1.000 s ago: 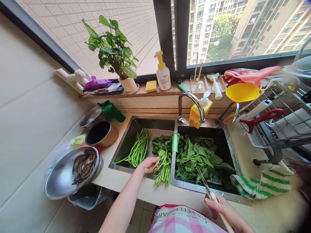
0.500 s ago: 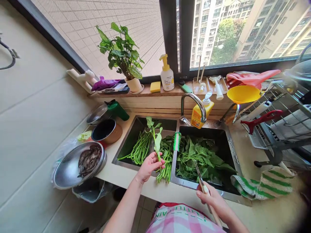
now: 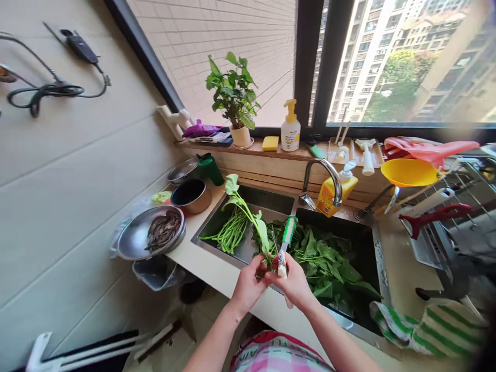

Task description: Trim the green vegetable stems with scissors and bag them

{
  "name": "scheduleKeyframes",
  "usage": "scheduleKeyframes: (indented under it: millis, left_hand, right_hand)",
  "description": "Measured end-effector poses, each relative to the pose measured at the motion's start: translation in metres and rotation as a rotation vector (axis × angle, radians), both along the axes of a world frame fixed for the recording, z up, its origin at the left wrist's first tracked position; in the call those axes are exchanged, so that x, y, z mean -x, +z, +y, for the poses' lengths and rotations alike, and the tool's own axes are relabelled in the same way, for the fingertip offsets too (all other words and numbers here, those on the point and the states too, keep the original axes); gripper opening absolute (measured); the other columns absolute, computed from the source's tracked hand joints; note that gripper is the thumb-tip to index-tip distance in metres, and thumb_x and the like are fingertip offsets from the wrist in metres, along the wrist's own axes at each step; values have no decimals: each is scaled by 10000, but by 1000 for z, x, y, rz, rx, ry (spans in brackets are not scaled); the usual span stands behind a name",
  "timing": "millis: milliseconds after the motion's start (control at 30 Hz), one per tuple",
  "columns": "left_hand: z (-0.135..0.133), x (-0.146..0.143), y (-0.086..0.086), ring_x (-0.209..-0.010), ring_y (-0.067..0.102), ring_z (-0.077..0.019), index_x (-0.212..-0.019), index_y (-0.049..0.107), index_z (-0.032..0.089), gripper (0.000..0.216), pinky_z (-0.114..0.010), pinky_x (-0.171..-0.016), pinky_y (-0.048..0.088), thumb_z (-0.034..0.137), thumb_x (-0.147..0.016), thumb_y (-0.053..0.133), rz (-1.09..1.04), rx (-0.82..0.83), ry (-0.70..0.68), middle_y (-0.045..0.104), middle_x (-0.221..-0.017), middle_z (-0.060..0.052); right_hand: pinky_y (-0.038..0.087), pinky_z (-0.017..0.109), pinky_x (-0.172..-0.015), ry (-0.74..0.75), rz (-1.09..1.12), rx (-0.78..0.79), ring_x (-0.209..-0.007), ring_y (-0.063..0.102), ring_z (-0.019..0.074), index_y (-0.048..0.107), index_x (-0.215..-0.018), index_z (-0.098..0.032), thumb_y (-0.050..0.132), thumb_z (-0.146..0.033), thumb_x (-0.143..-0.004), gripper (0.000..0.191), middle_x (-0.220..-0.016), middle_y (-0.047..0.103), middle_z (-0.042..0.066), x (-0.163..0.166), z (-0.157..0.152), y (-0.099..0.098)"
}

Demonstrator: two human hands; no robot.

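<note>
My left hand (image 3: 251, 284) is closed around the lower end of a leafy green stem (image 3: 264, 236), which slants up and left over the left sink basin. My right hand (image 3: 296, 283) is closed on kitchen scissors (image 3: 282, 264) with a pale handle, their metal blades pointing up beside the stem. Both hands meet in front of the divider between the basins, fingers nearly touching. A pile of trimmed green stems (image 3: 230, 231) lies in the left basin. Loose green leaves (image 3: 325, 261) fill much of the right basin. My fingers partly hide the stem's lower end.
A metal bowl of shrimp (image 3: 165, 231) and a dark pot (image 3: 191, 196) stand left of the sink. The faucet (image 3: 325, 163) arches behind the basins. A yellow soap bottle (image 3: 334, 195), striped cloth (image 3: 442, 325) and dish rack (image 3: 445, 217) are to the right.
My right hand has brought the scissors up and left, from the right basin's front edge to the stem in my left hand. The camera view has turned left.
</note>
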State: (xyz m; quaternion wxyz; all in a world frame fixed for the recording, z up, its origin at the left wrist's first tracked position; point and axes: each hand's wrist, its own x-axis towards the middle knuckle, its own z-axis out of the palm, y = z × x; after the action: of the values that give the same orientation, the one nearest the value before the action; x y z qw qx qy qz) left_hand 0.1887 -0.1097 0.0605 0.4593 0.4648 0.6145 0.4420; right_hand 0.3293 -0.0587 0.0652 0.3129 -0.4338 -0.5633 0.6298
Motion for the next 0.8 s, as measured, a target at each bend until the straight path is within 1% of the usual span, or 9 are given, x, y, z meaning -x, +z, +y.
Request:
scheduleKeyframes:
  millis: [67,133,233,333,433,500,567,700,800]
  left_hand:
    - [-10,-2,4,-704,585,-161,-1032,629,229,349,-224,-638,446,251,-697,724,17,-7,51,630,-762,-10]
    - [-21,-1,8,-698,587,-162,-983,627,231,336,-230,-646,452,256,-671,748,-38,-9,132,630,-761,-5]
    - [-40,7,11,-695,577,-141,-906,615,216,336,-227,-665,459,252,-623,792,-180,-25,267,600,-743,13]
    - [-59,22,11,-724,574,-131,-864,601,201,382,-232,-689,472,265,-569,834,-361,-66,354,584,-759,17]
    - [-75,45,8,-758,590,-146,-863,612,182,315,-282,-737,496,367,-663,771,-522,-123,417,615,-790,-10]
    - [-82,66,6,-780,607,-159,-891,626,172,270,-316,-765,505,385,-744,699,-538,-144,459,650,-835,-34]
    - [-90,95,3,-783,622,-171,-930,632,162,279,-318,-746,514,371,-753,692,-471,-158,502,676,-878,-57]
    - [-110,170,-3,-744,641,-189,-874,634,144,311,-308,-685,524,408,-725,705,-268,-162,582,700,-855,-80]
    - [-130,227,-8,-711,641,-183,-804,615,149,307,-301,-667,523,425,-711,709,-201,-136,613,703,-835,-77]
  right_hand:
    - [376,290,-615,46,-27,-27,-645,450,158,505,-795,-215,679,-291,-613,263,-692,528,-29,11,-1,3]
    - [368,285,-595,89,-4,-7,-619,432,150,488,-754,-217,646,-282,-631,211,-654,503,-34,22,-4,5]
    - [359,278,-568,166,69,70,-585,414,139,465,-712,-214,652,-318,-629,229,-609,472,-40,39,-14,6]
    - [354,273,-553,228,116,98,-567,412,133,469,-705,-211,679,-352,-613,269,-592,463,-46,58,-25,7]
    - [361,268,-548,226,61,45,-568,427,136,483,-690,-206,660,-320,-616,223,-595,481,-42,84,-36,8]
    - [371,265,-542,211,5,-17,-567,439,139,486,-671,-205,628,-275,-619,167,-592,495,-39,107,-44,6]
    - [391,265,-547,206,-8,-87,-575,462,145,491,-690,-206,604,-246,-630,134,-611,522,-33,137,-54,3]
    - [417,269,-576,203,0,-268,-614,503,155,494,-791,-202,598,-252,-664,171,-691,567,-15,210,-73,-6]
    - [395,253,-547,270,-18,-353,-591,486,147,489,-778,-203,571,-244,-679,135,-663,546,-25,268,-88,-13]
